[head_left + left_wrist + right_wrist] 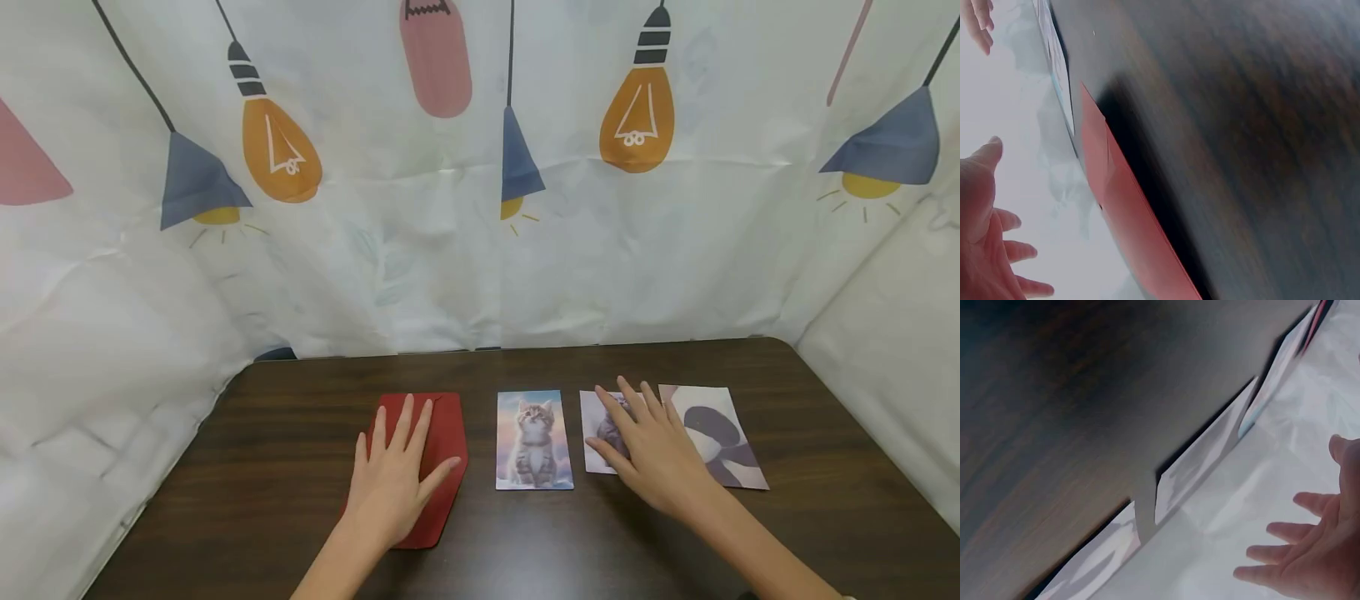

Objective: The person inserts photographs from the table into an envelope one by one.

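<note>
Fingers spread, my left hand [392,483] is over a red envelope [444,467] on the dark table; the left wrist view has that hand [985,231] raised above the red envelope [1129,219]. To its right lies a card with a kitten picture [535,442]. My right hand [652,450], fingers extended, hovers above a second card with a grey animal picture [596,425], partly hidden by it. A third card with large grey and white shapes [723,437] lies farthest right. In the right wrist view the hand [1316,544] is apart from the cards and holds nothing.
The dark wooden table [247,467] has a rounded far right corner. White cloth [450,275] printed with lamps and bulbs hangs behind it and along both sides. A small dark blue item [276,354] shows at the far left edge.
</note>
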### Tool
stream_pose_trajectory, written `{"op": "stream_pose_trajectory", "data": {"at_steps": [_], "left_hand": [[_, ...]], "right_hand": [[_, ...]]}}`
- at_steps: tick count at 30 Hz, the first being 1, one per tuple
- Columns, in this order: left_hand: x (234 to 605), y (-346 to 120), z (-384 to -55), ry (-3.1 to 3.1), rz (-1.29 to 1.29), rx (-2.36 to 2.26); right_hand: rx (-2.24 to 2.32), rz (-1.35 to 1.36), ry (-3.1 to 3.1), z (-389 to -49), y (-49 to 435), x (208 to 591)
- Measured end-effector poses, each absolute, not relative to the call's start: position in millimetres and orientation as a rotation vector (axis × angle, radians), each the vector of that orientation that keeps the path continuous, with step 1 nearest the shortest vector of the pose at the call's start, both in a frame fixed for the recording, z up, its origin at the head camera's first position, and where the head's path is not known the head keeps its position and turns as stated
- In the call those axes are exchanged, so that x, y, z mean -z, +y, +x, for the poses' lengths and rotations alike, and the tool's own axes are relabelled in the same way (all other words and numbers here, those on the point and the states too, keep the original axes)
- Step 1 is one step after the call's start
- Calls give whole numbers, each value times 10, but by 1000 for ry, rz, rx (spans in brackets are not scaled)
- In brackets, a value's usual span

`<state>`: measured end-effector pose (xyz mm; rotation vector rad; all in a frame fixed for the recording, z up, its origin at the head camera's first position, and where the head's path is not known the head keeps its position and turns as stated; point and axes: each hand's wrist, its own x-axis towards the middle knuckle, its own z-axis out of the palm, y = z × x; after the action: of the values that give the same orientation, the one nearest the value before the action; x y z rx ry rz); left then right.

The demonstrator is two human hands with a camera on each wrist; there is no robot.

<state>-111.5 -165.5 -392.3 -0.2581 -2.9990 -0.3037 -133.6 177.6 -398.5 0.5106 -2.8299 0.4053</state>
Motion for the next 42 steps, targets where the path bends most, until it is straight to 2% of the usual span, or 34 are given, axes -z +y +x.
{"op": "stream_pose_trajectory", "data": {"at_steps": [20, 42], "left_hand": [[3974, -1818, -1225, -3097, -32, 492], [4130, -1886, -1359, -3163, 51, 454]], "right_hand": [[-615, 599, -2783, -1657, 1668, 4012], [-706, 603, -2814, -1853, 1582, 4085]]}}
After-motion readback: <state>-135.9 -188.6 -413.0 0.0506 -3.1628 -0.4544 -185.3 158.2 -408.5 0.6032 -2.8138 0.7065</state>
